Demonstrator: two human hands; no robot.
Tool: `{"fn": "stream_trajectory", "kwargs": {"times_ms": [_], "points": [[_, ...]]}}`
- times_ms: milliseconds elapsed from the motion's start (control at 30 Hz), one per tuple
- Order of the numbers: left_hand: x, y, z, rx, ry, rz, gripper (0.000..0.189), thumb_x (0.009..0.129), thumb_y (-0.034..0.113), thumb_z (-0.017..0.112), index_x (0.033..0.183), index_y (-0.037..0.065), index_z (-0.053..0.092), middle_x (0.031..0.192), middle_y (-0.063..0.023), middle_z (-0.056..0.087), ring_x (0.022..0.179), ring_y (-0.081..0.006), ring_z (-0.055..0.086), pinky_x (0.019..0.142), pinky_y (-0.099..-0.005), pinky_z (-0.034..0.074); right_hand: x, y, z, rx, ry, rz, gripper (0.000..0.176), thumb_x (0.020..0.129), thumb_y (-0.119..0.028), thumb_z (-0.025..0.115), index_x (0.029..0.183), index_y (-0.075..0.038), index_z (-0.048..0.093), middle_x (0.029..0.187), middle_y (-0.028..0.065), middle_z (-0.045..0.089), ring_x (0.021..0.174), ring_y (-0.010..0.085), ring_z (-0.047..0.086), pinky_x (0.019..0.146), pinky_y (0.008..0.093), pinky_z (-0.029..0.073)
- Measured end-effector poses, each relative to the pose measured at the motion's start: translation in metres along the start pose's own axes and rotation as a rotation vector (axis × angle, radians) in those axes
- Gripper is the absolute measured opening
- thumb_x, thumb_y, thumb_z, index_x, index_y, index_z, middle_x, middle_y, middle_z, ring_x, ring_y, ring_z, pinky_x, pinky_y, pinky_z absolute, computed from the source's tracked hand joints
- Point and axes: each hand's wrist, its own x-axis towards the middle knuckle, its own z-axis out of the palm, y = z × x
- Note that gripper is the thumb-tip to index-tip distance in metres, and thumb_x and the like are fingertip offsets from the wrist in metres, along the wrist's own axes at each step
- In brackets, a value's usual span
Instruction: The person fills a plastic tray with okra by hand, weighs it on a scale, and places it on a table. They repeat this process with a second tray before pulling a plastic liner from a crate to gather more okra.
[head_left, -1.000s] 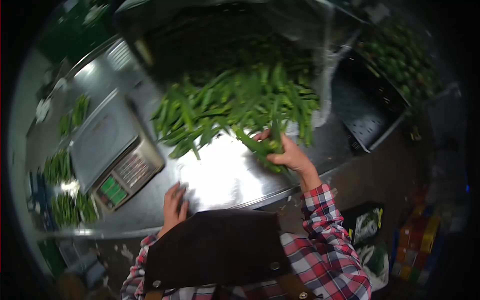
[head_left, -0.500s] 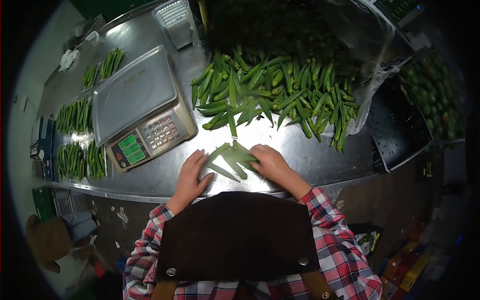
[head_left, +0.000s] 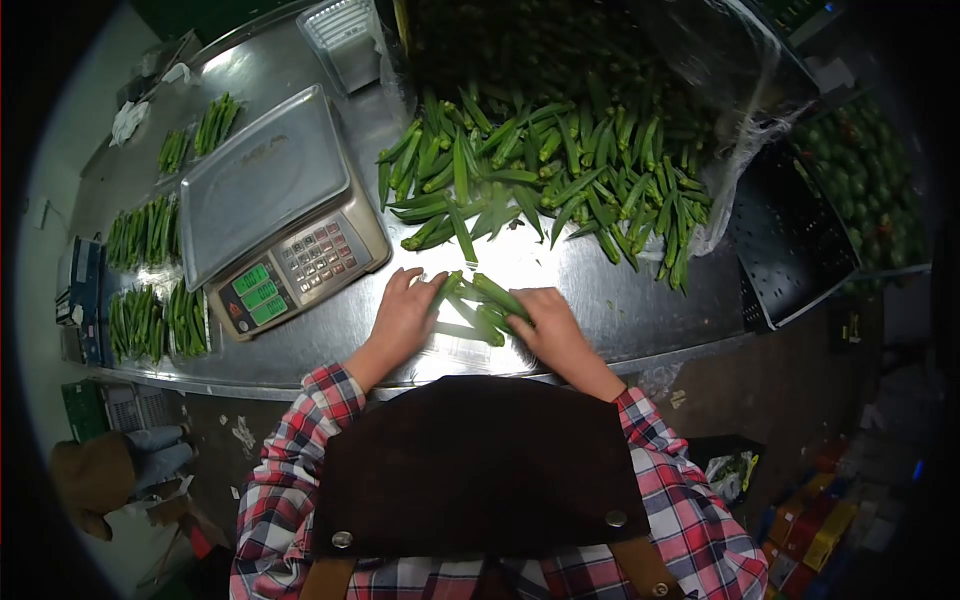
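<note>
Several green okra pods (head_left: 487, 318) lie at different angles between my hands, over what looks like a shiny clear tray (head_left: 455, 352) near the table's front edge. My left hand (head_left: 402, 312) curls its fingers against a pod on the left side of this group. On the other side, my right hand (head_left: 550, 328) has thumb and fingers closed on pods. Glare hides part of the tray's outline. Just beyond my hands, a large heap of loose okra (head_left: 590, 180) spills towards me out of a plastic-lined opening.
A digital scale (head_left: 290, 220) with a bare metal pan stands to the left. Packed okra trays (head_left: 143, 232) line the table's left side. Clear trays (head_left: 340, 45) sit at the back. A black crate (head_left: 795, 240) is at the right; a person (head_left: 95, 475) is at lower left.
My left hand has moved up and inward, against the okra. The pods between my hands have shifted and sit closer together. My right hand has moved slightly right.
</note>
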Motion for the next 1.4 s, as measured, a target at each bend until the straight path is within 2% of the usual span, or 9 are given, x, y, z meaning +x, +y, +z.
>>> {"fn": "stream_trajectory", "kwargs": {"times_ms": [133, 367, 467, 533, 667, 800, 1067, 1200, 1400], "points": [[0.006, -0.01, -0.004, -0.221, 0.153, 0.002, 0.042, 0.07, 0.002, 0.059, 0.112, 0.005, 0.054, 0.095, -0.0143, 0.056, 0.099, -0.0327, 0.048, 0.09, -0.0401, 0.038, -0.015, 0.012, 0.016, -0.154, -0.115, -0.27, 0.042, 0.069, -0.004, 0.059, 0.111, -0.009, 0.055, 0.115, 0.0116, 0.051, 0.103, 0.0316, 0.05, 0.084, 0.0396, 0.041], [0.005, 0.008, 0.002, -0.077, -0.08, 0.39, 0.039, 0.074, 0.014, 0.062, 0.111, 0.005, 0.054, 0.118, -0.0137, 0.049, 0.113, -0.0324, 0.043, 0.096, -0.0448, 0.034, -0.022, 0.0, -0.001, 0.01, -0.049, -0.285, 0.039, 0.07, -0.01, 0.064, 0.107, -0.005, 0.055, 0.11, 0.0138, 0.053, 0.099, 0.0309, 0.052, 0.085, 0.0393, 0.041], [0.007, 0.029, -0.003, 0.037, -0.222, 0.367, 0.067, 0.07, 0.041, 0.066, 0.123, 0.007, 0.045, 0.129, -0.0134, 0.041, 0.125, -0.0325, 0.031, 0.103, -0.0507, 0.021, -0.045, 0.056, -0.02, -0.019, 0.015, 0.111, 0.035, 0.074, -0.013, 0.062, 0.107, -0.003, 0.053, 0.104, 0.0152, 0.055, 0.096, 0.0305, 0.053, 0.083, 0.038, 0.043], [0.014, 0.043, -0.001, 0.113, -0.292, 0.362, 0.072, 0.069, 0.043, 0.066, 0.126, 0.007, 0.042, 0.129, -0.0145, 0.04, 0.125, -0.0331, 0.03, 0.104, -0.0505, 0.019, -0.051, 0.083, -0.058, 0.151, 0.384, 0.542, 0.031, 0.076, -0.02, 0.062, 0.099, 0.001, 0.054, 0.095, 0.0177, 0.057, 0.093, 0.0317, 0.053, 0.082, 0.039, 0.042], [0.014, 0.043, 0.016, 0.231, -0.281, 0.331, 0.077, 0.068, 0.044, 0.066, 0.129, 0.007, 0.037, 0.122, -0.0156, 0.043, 0.118, -0.0333, 0.036, 0.103, -0.0506, 0.019, -0.043, 0.138, -0.12, -0.436, 0.595, 0.793, 0.045, 0.076, -0.03, 0.064, 0.104, 0.004, 0.053, 0.1, 0.0223, 0.055, 0.098, 0.034, 0.052, 0.083, 0.0397, 0.042], [0.009, 0.032, 0.014, 0.203, -0.277, 0.442, 0.069, 0.07, 0.033, 0.067, 0.127, 0.008, 0.04, 0.116, -0.0134, 0.047, 0.112, -0.0324, 0.041, 0.102, -0.0493, 0.024, -0.032, 0.166, -0.122, -0.462, 0.548, 0.938, 0.067, 0.065, -0.042, 0.071, 0.106, 0.007, 0.052, 0.099, 0.0233, 0.055, 0.097, 0.0366, 0.052, 0.083, 0.04, 0.043], [-0.012, 0.011, 0.005, 0.087, -0.295, 0.342, 0.055, 0.072, 0.019, 0.065, 0.124, 0.012, 0.046, 0.125, -0.0113, 0.044, 0.12, -0.0306, 0.037, 0.101, -0.0474, 0.026, -0.037, 0.192, -0.126, -0.411, 0.312, 0.978, 0.059, 0.065, -0.029, 0.069, 0.105, 0.009, 0.048, 0.091, 0.0219, 0.056, 0.082, 0.0325, 0.059, 0.074, 0.0382, 0.048], [-0.017, 0.0, 0.012, 0.026, -0.246, 0.372, 0.048, 0.075, 0.016, 0.062, 0.121, 0.013, 0.049, 0.126, -0.0125, 0.043, 0.119, -0.0314, 0.038, 0.101, -0.0474, 0.026, -0.086, 0.193, -0.136, 0.718, 0.385, 0.972, 0.049, 0.071, -0.019, 0.064, 0.109, 0.006, 0.046, 0.087, 0.0131, 0.056, 0.078, 0.022, 0.059, 0.07, 0.0315, 0.05], [-0.021, 0.008, -0.002, -0.164, -0.084, 0.189, 0.046, 0.077, 0.012, 0.059, 0.121, 0.006, 0.048, 0.128, -0.0153, 0.042, 0.12, -0.0327, 0.038, 0.101, -0.0448, 0.028, -0.064, 0.096, -0.131, 0.93, 0.029, 0.718, 0.051, 0.073, -0.014, 0.062, 0.117, 0.004, 0.045, 0.097, 0.0089, 0.055, 0.083, 0.0167, 0.056, 0.074, 0.0286, 0.046]]}}
